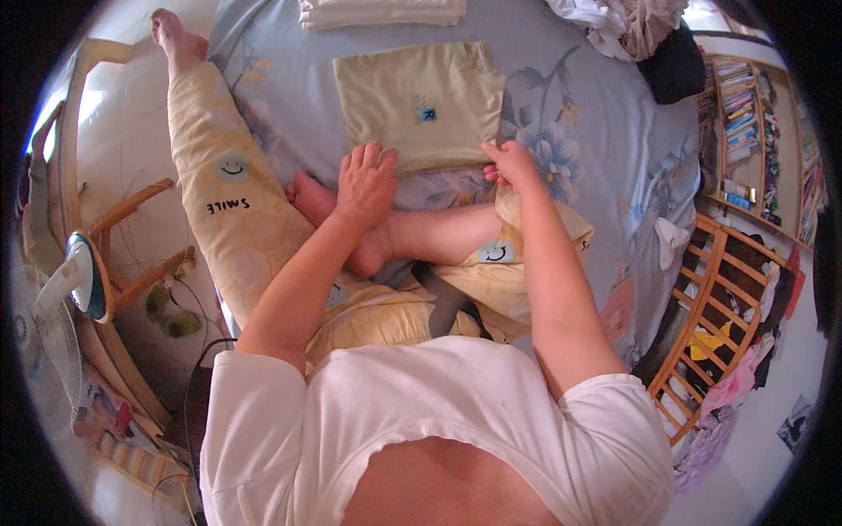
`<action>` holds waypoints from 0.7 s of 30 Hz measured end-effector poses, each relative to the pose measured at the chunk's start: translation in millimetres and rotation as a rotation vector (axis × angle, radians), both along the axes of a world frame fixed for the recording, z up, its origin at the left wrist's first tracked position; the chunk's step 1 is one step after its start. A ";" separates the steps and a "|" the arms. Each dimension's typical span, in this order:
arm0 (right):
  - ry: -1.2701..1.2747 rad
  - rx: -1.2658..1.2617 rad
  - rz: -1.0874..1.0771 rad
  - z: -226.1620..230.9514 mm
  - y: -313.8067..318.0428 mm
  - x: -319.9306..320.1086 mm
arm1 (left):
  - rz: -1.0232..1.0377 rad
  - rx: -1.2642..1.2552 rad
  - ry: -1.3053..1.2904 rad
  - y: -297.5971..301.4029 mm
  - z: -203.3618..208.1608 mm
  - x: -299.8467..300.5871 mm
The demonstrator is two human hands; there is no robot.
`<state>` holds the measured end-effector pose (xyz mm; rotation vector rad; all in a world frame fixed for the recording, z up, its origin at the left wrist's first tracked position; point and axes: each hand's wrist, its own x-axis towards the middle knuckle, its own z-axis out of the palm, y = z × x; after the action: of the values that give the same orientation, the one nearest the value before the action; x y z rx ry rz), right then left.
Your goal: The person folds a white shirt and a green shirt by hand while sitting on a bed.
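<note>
A pale yellow-green piece of cloth (386, 96), folded into a rough rectangle with a small dark-and-blue print near its middle, lies on the bed in front of my crossed leg. It looks like a garment, but its exact kind does not show. My left hand (367, 182) rests with its fingers stretched out over the cloth's near left corner. At the near right corner, my right hand (509, 164) pinches the cloth's edge between thumb and fingers, the other fingers curled in.
I sit on a blue flowered bedsheet (605, 149). Folded white cloths (381, 12) lie at the far edge, and a heap of clothes (627, 26) with a dark item sits far right. A bookshelf (741, 123) and wooden rack (710, 324) stand right, a fan (66, 280) left.
</note>
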<state>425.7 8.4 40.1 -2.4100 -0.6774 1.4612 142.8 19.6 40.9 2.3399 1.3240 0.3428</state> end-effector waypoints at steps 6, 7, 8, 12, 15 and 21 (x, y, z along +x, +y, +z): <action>0.038 0.482 -0.143 4.7 -1.1 -1.5 | -0.103 0.063 0.012 0.8 -0.8 -8.6; -0.031 0.467 -0.096 -2.0 -2.9 1.5 | -0.108 0.058 0.020 0.4 0.3 -9.5; -0.109 0.453 -0.057 -11.0 -7.4 9.8 | -0.121 0.055 0.020 0.8 2.6 -8.5; -0.300 0.218 0.140 -33.7 -9.5 20.9 | -0.148 0.001 0.076 -1.2 -9.3 -10.3; -0.277 0.272 0.069 -44.3 -10.2 24.3 | -0.165 0.003 0.085 0.8 -15.0 -12.3; -0.363 0.057 0.299 -32.4 -16.7 23.7 | -0.171 -0.031 0.046 1.2 -9.0 -14.7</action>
<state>449.3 -8.3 7.6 -2.6418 -1.1862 1.0800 128.2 20.9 31.9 2.4266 1.1310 0.2151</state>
